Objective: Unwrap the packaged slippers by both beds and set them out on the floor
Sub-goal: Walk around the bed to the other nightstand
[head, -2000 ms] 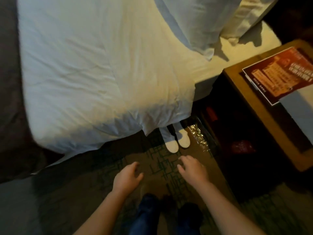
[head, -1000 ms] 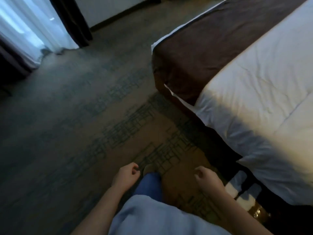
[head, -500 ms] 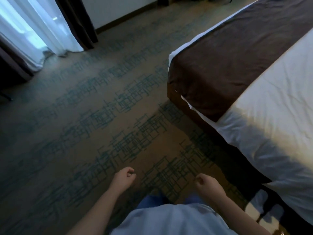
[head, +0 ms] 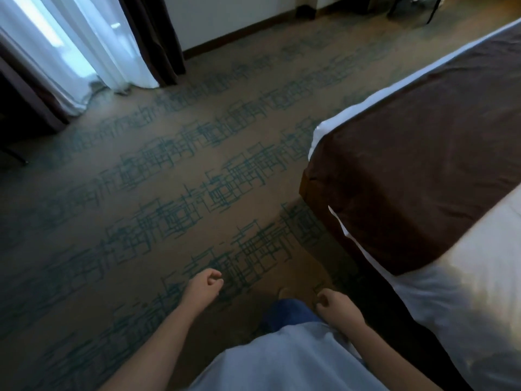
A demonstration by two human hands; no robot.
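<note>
The likeliest slip from here is a lost search — no slippers, wrapped or bare, show anywhere in this view, so heading off across the patterned carpet (head: 174,176) toward the white curtains (head: 93,52) at the far left could mean passing the pair still due for unwrapping. A trip is a smaller risk: the near corner of the bed (head: 423,170), with its brown runner (head: 417,153) over white bedding, juts out on the right close to the walking line. Both hands hang low and near, holding nothing; the left hand (head: 203,287) has loosely curled fingers, and so does the right hand (head: 335,306), just beside a blue trouser leg (head: 287,311). Where the slippers lie relative to either hand cannot be told.
</note>
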